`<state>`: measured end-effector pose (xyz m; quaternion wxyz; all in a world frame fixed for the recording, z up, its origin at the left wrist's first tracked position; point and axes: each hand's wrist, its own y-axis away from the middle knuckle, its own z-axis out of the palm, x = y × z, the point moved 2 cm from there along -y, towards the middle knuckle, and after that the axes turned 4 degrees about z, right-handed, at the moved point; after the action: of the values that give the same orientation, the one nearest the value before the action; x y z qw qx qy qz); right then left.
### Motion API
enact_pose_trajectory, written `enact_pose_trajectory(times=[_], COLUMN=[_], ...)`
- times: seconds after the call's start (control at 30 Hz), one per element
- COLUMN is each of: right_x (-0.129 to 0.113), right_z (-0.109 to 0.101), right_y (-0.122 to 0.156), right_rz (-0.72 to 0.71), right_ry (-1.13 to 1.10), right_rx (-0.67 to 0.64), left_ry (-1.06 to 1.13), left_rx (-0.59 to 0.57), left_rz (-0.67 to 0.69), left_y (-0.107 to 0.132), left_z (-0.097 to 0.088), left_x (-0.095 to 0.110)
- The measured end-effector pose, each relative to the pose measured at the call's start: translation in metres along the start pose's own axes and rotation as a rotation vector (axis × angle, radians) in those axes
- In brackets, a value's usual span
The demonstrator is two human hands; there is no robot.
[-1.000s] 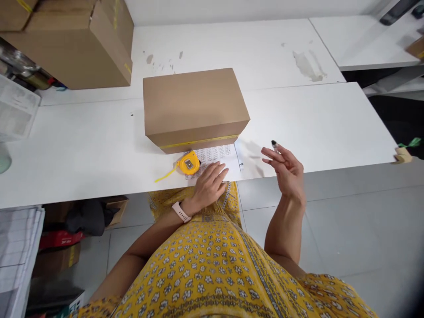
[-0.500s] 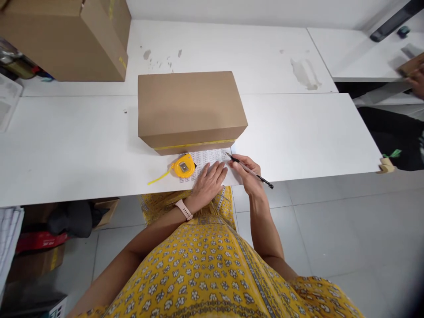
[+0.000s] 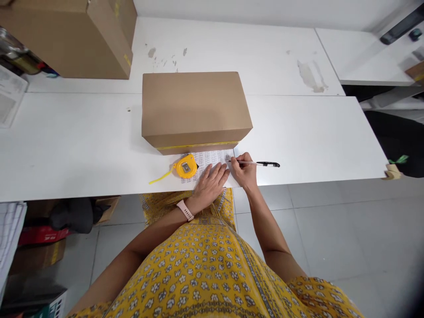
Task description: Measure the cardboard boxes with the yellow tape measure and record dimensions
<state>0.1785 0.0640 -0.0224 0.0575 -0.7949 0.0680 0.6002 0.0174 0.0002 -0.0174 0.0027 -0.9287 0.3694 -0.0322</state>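
Observation:
A sheet of paper (image 3: 207, 157) with rows of dark writing lies at the table's front edge. My left hand (image 3: 212, 182) rests flat on its lower part, fingers stretched out. In my right hand (image 3: 245, 171) a black and clear pen (image 3: 267, 164) is gripped, its tip down at the right side of the sheet. A yellow tape measure (image 3: 186, 167) sits on the paper's left part, just left of my left fingers, with its yellow strap trailing left. Directly behind the paper stands a closed brown cardboard box (image 3: 197, 104) with yellow tape along its front, hiding the sheet's upper edge.
A larger cardboard box (image 3: 96, 44) stands at the back left of the white table (image 3: 298, 137). A tan clip-like piece (image 3: 393, 172) sits at the right front corner. Dark bags and boxes are under the table at the left.
The pen has tipped from slanting to nearly level as seen here, and its tip has come down to the paper. The other person's hand at far right has gone out of view.

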Motion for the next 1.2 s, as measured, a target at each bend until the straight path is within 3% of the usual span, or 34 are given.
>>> enact_pose_trajectory(times=[1.2], right_x=[-0.0055], right_z=[0.0015], right_y=[-0.0024], right_rz=[-0.043], right_ry=[0.05], right_rx=[0.012], left_ry=[-0.011], left_rx=[0.01], left_rz=[0.007], left_y=[-0.0005], left_z=[-0.0035], left_x=[0.0])
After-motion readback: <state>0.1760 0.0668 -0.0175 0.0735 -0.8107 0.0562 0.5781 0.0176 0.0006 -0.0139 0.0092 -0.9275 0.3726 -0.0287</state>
